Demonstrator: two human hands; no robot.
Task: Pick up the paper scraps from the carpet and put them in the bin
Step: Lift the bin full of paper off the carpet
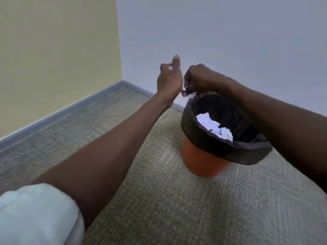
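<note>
1. While both arms reach out over it, the carpet (159, 209) fills the lower frame: grey-green weave, running to a grey skirting board (58, 114) under a yellow wall (53, 50) on the left and a pale wall (230, 32) at the back.
2. Bin (201, 161): orange tub, upright on the carpet right of centre, near the back wall. Black liner (194, 128) folded over the rim.
3. Pale trouser knee (35, 216) bottom left, under the left forearm.
4. Paper scraps in the bin (215, 127): white crumpled pile inside the liner, below and right of both hands.
5. Right hand (201, 76): above the bin's far rim, fingers curled down, pinching a paper scrap (188, 94). Forearm crosses over the right side of the bin.
6. Left hand (169, 78): just left of the right hand, close to touching it, outside the bin's rim. Thumb sticks up, fingers loosely curled. A pale patch shows between the fingers; cannot tell whether that is paper or a nail, so grip state is unclear.
7. That pinched paper scrap: small, white, hanging under the right fingertips, between the two hands, just above the liner's far-left edge. Blurred, so the shape is unclear.
</note>
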